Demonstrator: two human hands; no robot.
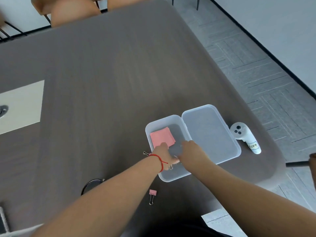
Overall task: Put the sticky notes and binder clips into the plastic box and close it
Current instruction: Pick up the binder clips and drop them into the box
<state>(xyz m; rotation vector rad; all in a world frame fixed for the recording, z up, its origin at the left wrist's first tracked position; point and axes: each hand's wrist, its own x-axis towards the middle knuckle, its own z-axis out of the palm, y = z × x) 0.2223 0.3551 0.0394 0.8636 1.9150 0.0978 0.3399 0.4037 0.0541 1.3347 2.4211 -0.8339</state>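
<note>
A clear plastic box (172, 177) stands open on the table, its hinged lid (210, 134) lying flat to the right. A pink pad of sticky notes (161, 136) lies in the box's far left corner. My left hand (164, 155), with a red string on the wrist, reaches over the box's left wall; its fingertips touch the pad's near edge and its thumb is spread. A wire clip handle (171, 167) shows under that hand. My right hand (192, 152) is in the box, fingers curled down and hidden. A pink binder clip (152, 195) lies on the table.
Another clip's wire handles (145, 153) poke out by my left wrist, outside the box. A white handheld controller (244, 136) lies right of the lid, near the table's right edge. A dark round object (92, 184) sits under my left forearm. Chairs stand at the far side.
</note>
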